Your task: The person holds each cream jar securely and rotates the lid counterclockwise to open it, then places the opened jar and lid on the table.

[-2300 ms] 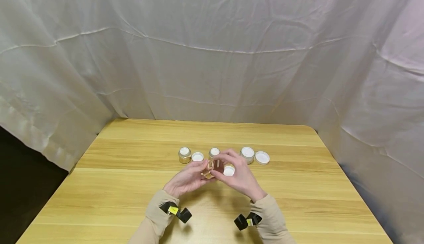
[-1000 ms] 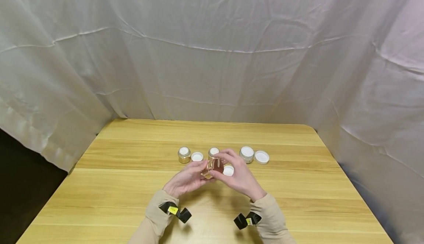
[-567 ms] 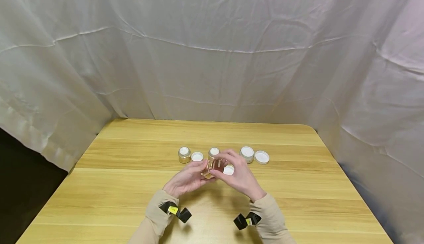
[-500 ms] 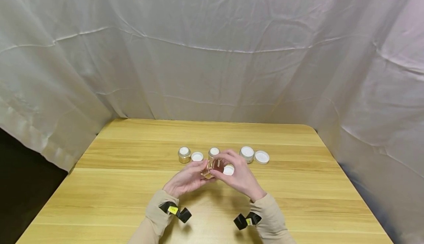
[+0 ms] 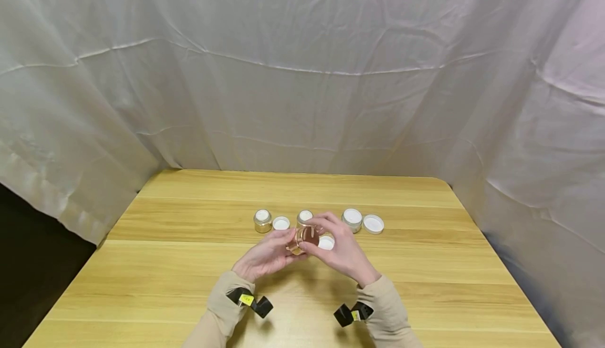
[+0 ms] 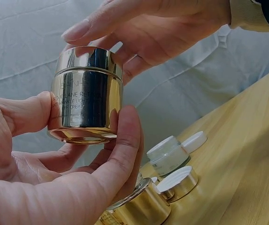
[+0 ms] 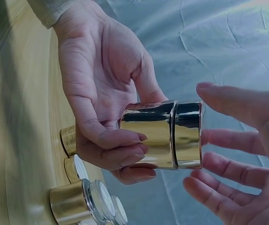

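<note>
My left hand (image 5: 264, 257) grips a shiny gold cream jar (image 6: 85, 101) around its lower body, thumb on one side and fingers on the other. The jar is raised above the table and leans over in the head view. Its gold lid (image 7: 188, 136) sits on the body, with a thin seam between them. Around the lid end hovers my right hand (image 5: 348, 256), thumb and fingers spread and loosely bent. In the right wrist view a gap shows between its thumb and the lid; whether its other fingertips touch is hard to tell.
Behind the hands on the wooden table (image 5: 189, 264) stand an uncapped gold jar (image 5: 262, 223), a partly hidden middle jar (image 5: 305, 215) and a wider pale jar (image 5: 352, 222). Upturned lids with white insides lie beside them: left lid (image 5: 281, 224), middle lid (image 5: 326, 243), right lid (image 5: 373, 224).
Both hands stay almost in place around the jar. The reflection on the lid end differs slightly. The jars and lids on the table have not moved.
</note>
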`<state>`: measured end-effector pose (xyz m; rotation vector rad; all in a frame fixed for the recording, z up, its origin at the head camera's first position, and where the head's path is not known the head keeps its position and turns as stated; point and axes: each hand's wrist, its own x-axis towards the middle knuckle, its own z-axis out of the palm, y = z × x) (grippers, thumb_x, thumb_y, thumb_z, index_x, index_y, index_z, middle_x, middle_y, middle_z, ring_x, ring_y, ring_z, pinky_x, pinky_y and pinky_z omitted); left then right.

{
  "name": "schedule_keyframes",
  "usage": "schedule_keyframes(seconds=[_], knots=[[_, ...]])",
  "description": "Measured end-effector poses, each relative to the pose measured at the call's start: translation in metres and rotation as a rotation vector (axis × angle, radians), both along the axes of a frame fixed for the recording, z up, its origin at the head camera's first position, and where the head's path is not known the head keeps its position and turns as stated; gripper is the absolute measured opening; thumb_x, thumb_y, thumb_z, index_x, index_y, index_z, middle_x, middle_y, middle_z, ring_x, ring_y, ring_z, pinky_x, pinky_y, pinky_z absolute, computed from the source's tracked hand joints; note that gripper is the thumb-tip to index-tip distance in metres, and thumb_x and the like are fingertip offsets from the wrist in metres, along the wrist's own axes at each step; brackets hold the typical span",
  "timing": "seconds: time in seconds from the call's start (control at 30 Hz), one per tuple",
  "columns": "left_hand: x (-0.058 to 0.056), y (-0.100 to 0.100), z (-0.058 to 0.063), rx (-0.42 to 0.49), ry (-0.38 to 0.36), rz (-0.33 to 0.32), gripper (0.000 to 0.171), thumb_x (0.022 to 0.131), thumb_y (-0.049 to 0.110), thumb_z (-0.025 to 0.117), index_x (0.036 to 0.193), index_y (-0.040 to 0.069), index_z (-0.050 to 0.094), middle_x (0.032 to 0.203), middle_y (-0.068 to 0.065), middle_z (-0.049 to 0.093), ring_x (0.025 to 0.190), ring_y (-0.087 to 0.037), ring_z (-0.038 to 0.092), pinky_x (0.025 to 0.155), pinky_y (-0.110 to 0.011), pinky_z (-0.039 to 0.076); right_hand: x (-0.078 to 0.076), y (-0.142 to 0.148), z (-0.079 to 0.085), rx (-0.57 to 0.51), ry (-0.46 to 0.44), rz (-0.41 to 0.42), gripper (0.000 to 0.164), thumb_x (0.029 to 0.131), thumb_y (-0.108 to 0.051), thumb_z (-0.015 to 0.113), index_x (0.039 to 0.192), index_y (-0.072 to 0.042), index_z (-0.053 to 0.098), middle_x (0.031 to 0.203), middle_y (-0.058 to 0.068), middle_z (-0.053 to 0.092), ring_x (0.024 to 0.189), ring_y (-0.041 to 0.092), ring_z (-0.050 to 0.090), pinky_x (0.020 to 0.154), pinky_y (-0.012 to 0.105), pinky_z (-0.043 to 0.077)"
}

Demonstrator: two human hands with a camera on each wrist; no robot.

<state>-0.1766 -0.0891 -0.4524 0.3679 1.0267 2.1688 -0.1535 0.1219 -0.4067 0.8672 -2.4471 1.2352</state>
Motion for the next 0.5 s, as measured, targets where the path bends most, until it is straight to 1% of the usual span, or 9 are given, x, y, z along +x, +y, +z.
schedule_keyframes(seconds=[0.13,0.27,0.37,0.5], knots=[[0.0003,-0.0003,0.0003,0.015,0.002,-0.006,0.027,0.109,0.022,0.042,0.120,0.015,0.065,0.123,-0.001,0.066,0.113,-0.012,0.064,0.107,-0.032,0.054,-0.0001,-0.0004,0.0002,-0.001,-0.003,-0.024,0.039,0.082,-0.023,0.084,0.116,-0.008,0.072,0.114,0.004,0.069,0.094,0.023,0.068,0.084,0.033,0.060],[0.0001,-0.0004,0.0004,0.015,0.007,-0.011,0.027,0.109,0.022,0.042,0.119,0.015,0.065,0.122,-0.001,0.067,0.113,-0.011,0.065,0.107,-0.031,0.054,-0.0001,-0.0006,0.0002,-0.003,-0.010,-0.015,0.036,0.081,-0.021,0.084,0.113,-0.008,0.072,0.112,0.005,0.070,0.094,0.024,0.069,0.084,0.031,0.060],[-0.0001,-0.0006,0.0006,0.010,0.011,-0.011,0.027,0.109,0.023,0.042,0.118,0.015,0.066,0.120,0.000,0.066,0.111,-0.011,0.065,0.105,-0.030,0.055,0.0000,-0.0001,0.0000,0.000,-0.003,0.006,0.035,0.082,-0.020,0.083,0.114,-0.011,0.072,0.112,0.005,0.069,0.096,0.024,0.069,0.086,0.032,0.060],[0.0002,-0.0010,0.0011,-0.003,0.015,-0.015,0.027,0.109,0.022,0.041,0.118,0.013,0.065,0.115,0.000,0.065,0.108,-0.011,0.065,0.103,-0.028,0.056,-0.0002,0.0015,-0.0005,0.017,0.027,0.052,0.036,0.082,-0.013,0.082,0.116,-0.012,0.072,0.116,0.003,0.068,0.104,0.024,0.066,0.093,0.034,0.058]])
